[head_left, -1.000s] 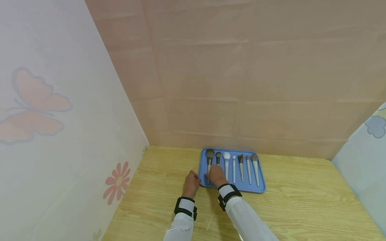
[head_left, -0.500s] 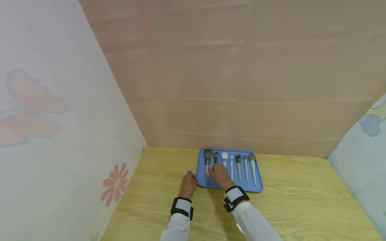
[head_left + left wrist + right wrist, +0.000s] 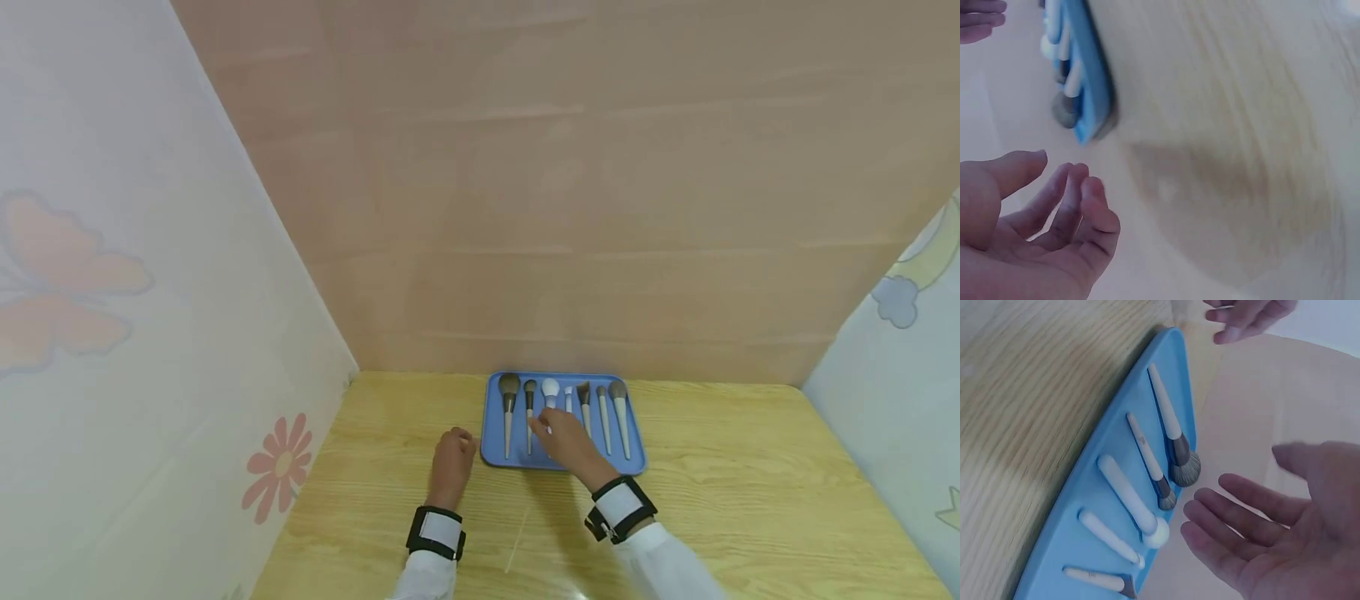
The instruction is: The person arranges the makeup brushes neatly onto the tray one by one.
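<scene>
Several makeup brushes lie side by side in a blue tray, bristle ends toward the back wall. At the left end is a large dark-bristled brush, beside it a smaller dark brush, then a white-headed brush. My right hand hovers above the tray's front middle, fingers loosely bent and holding nothing; it hides some handles in the head view. In the left wrist view my left hand has relaxed, half-bent fingers with nothing in them. It is left of the tray, apart from it.
The tray lies on a wood-grain table against a tan back wall. A white panel with a butterfly and flower borders the left side. Another patterned panel borders the right.
My right hand has lifted off the brushes at the tray's left and moved right. The left hand has drawn slightly away from the tray's left edge. The head view has shifted a little.
</scene>
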The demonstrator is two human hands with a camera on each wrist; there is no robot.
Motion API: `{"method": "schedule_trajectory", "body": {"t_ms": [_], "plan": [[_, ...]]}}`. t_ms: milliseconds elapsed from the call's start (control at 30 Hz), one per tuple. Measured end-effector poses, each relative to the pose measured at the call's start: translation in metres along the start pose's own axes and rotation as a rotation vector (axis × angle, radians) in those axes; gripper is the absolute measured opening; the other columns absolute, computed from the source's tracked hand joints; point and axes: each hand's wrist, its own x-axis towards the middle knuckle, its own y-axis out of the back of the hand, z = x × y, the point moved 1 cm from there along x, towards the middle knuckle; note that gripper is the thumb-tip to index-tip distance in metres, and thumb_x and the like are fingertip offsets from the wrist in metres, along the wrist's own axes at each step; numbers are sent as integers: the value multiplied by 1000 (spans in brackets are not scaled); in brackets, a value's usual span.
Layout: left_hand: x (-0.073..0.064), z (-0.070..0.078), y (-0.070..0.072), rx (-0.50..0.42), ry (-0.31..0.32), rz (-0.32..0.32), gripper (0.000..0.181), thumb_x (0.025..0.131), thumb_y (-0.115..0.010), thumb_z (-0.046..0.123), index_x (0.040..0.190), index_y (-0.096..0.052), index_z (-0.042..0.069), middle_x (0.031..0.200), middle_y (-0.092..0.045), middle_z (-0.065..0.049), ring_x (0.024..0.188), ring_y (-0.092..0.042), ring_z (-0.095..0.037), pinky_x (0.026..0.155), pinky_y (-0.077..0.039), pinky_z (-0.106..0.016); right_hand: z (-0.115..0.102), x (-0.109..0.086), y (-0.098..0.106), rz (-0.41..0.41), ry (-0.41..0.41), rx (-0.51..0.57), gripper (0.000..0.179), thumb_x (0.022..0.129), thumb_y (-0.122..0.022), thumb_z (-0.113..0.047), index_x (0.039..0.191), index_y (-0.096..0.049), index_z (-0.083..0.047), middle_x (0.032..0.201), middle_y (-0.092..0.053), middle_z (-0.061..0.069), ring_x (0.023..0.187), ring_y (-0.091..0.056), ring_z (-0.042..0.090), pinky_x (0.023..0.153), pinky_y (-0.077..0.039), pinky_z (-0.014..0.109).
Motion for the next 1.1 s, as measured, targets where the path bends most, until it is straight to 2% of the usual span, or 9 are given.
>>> {"method": "schedule_trajectory", "body": {"t_ms": [67, 167, 233, 300, 400, 567, 733, 867, 1100], "plan": [[-3, 3, 5, 23, -76, 10, 16, 93, -63, 6, 105, -67, -4, 87, -64, -14, 79, -62, -25, 69, -51, -38, -1, -5, 4, -12, 5, 2, 23, 99, -60, -23, 99, -68, -1, 92, -70, 11, 77, -64, 20, 73, -53, 41], [-8, 8, 12, 59, -161, -14, 29, 95, -62, 9, 120, -64, -6, 109, -67, -20, 104, -64, -34, 88, -52, -46, -1, -13, 9, -44, -4, -5, 33, 99, -59, -28, 115, -66, 1, 114, -68, 17, 102, -66, 31, 89, -52, 47], [-12, 9, 15, 70, -186, -62, 39, 98, -60, 15, 131, -58, -5, 126, -62, -23, 122, -57, -39, 100, -47, -51, 0, -19, 12, -52, -6, -18, 39, 100, -58, -31, 121, -64, 1, 124, -64, 19, 115, -61, 36, 96, -49, 50], [-16, 10, 19, 69, -174, -117, 48, 101, -56, 24, 141, -50, -1, 141, -54, -22, 136, -45, -40, 109, -39, -54, 1, -25, 15, -46, 1, -31, 45, 100, -57, -36, 127, -61, 0, 131, -60, 20, 124, -55, 38, 100, -46, 51], [-23, 10, 26, 58, -175, -164, 57, 102, -53, 32, 150, -39, 4, 153, -42, -18, 147, -28, -39, 114, -31, -57, 4, -34, 20, 4, 49, -50, 49, 99, -57, -39, 131, -58, -1, 135, -56, 21, 128, -50, 40, 103, -44, 54], [-31, 11, 36, 107, -264, -148, 65, 99, -58, 30, 154, -32, 6, 158, -35, -16, 150, -18, -43, 111, -19, -72, 7, -49, 34, 101, 142, -105, 53, 98, -59, -40, 137, -55, -3, 142, -51, 23, 134, -44, 43, 105, -40, 60], [-34, 13, 42, 179, -328, -131, 70, 97, -61, 36, 155, -32, 10, 158, -34, -17, 148, -14, -51, 99, -12, -84, 9, -66, 47, 161, 154, -183, 59, 96, -60, -44, 142, -51, -7, 149, -45, 21, 140, -37, 43, 107, -35, 64], [-38, 9, 45, 241, -334, -168, 72, 95, -62, 40, 155, -33, 14, 159, -32, -18, 146, -11, -55, 95, -11, -88, 16, -83, 53, 207, 146, -231, 61, 95, -62, -45, 143, -50, -10, 152, -42, 20, 141, -35, 44, 107, -33, 65], [-51, 2, 48, 274, -271, -241, 76, 94, -61, 47, 157, -26, 24, 162, -25, -16, 147, -3, -54, 97, -1, -87, 36, -118, 63, 257, 116, -287, 62, 93, -66, -40, 145, -48, -12, 154, -37, 23, 140, -32, 51, 102, -34, 68]]}}
